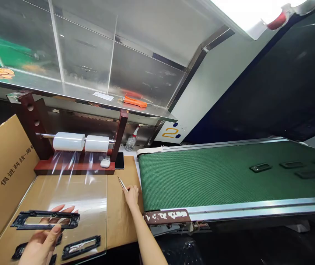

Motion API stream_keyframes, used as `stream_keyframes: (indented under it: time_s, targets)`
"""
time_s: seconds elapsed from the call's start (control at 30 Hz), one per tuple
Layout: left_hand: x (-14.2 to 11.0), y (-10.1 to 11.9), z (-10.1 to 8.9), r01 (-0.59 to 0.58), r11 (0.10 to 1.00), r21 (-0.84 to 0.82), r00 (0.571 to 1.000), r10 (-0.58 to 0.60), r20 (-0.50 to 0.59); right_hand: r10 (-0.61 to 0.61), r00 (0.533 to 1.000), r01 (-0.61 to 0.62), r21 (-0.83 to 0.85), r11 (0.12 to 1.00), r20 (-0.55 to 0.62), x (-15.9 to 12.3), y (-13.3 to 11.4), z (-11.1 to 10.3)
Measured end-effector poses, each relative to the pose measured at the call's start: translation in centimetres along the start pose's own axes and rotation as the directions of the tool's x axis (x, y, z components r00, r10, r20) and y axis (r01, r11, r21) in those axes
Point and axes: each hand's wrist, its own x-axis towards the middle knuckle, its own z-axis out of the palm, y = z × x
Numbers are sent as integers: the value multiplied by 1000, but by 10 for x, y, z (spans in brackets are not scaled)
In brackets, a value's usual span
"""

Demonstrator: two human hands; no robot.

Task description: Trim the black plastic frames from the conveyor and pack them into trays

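My left hand (44,239) grips a long black rectangular frame (45,219) by its lower bar, just above a clear plastic sheet (91,198) on the cardboard-covered bench. Two more black frames (81,246) lie on the sheet beside it. My right hand (131,195) rests on the cardboard near the belt's left end, fingers pinched on a thin metal tool like tweezers (122,183). Behind the sheet, two rolls of clear film (69,141) hang on a rod in a dark red stand (74,167).
A green conveyor belt (201,176) runs to the right, carrying several black frames (261,168) at its far end. A cardboard wall (5,162) stands at the left. A phone (119,160), earbud case (105,163), small bottle (131,142) and an orange-handled tool (135,102) on the steel shelf are nearby.
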Motion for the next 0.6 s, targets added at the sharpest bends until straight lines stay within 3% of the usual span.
stream_keyframes:
  time_s: [0.1,0.2,0.23,0.27,0.37,0.43,0.5,0.6]
  targets:
    - [-1,1,3,28,997,-74,999,-30,-32,-117,992,117,9,993,50,0,-2,-14]
    - [-7,11,19,9,996,-86,995,-17,-95,-311,945,305,71,950,100,-14,-15,-50]
    - [-11,16,26,12,995,-96,995,-22,-97,-406,908,397,97,913,102,-22,-22,-67]
    - [-15,21,34,18,994,-110,995,-28,-91,-537,839,525,123,842,93,-32,-29,-85]
    - [-28,34,59,17,991,-136,998,-25,-63,-829,557,824,93,559,53,-68,-52,-140]
    - [-36,40,75,2,991,-137,999,-8,-45,-906,419,907,9,420,52,-89,-65,-168]
    - [-43,44,89,1,989,-149,1000,-5,-27,-930,362,932,-33,361,61,-101,-73,-185]
    - [-50,46,104,-2,985,-172,1000,-1,-21,-928,367,930,-12,367,60,-106,-74,-195]
